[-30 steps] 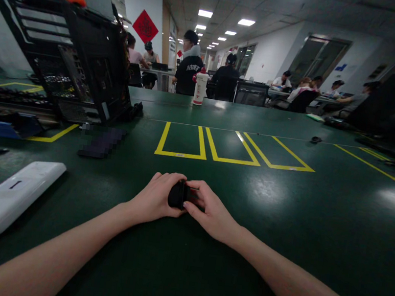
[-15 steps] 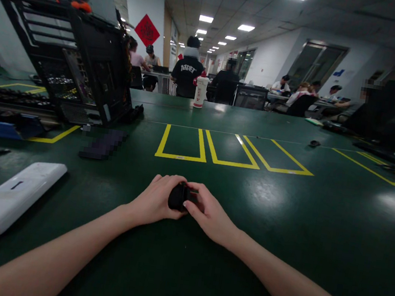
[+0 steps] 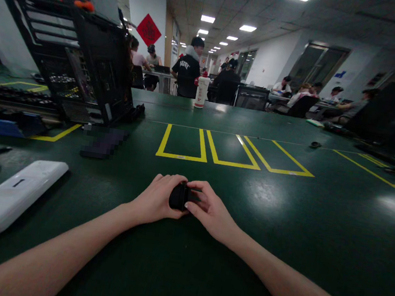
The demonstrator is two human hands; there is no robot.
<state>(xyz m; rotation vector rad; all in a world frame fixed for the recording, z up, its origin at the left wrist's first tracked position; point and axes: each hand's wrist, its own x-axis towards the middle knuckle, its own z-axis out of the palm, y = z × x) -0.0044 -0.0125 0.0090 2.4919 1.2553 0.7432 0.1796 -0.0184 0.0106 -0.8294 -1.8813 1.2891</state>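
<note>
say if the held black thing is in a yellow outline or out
Out: the black thing is nearer the camera than the yellow outlines, in the left grip, the right grip against it.

L hand [image 3: 156, 197] & R hand [image 3: 212, 215] bare; 2 slim forearms [image 3: 74, 243], also bare.

Object [image 3: 177, 197] between hands [image 3: 155, 198], before tape outlines [image 3: 236, 164] on table [image 3: 267, 198]; bottle [image 3: 201, 92] behind, computer case [image 3: 100, 66] left.

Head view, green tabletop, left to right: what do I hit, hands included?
White device → dark flat item, pixelated → left hand → small black object held between the hands → right hand → small dark ring-like item farther back.
</note>
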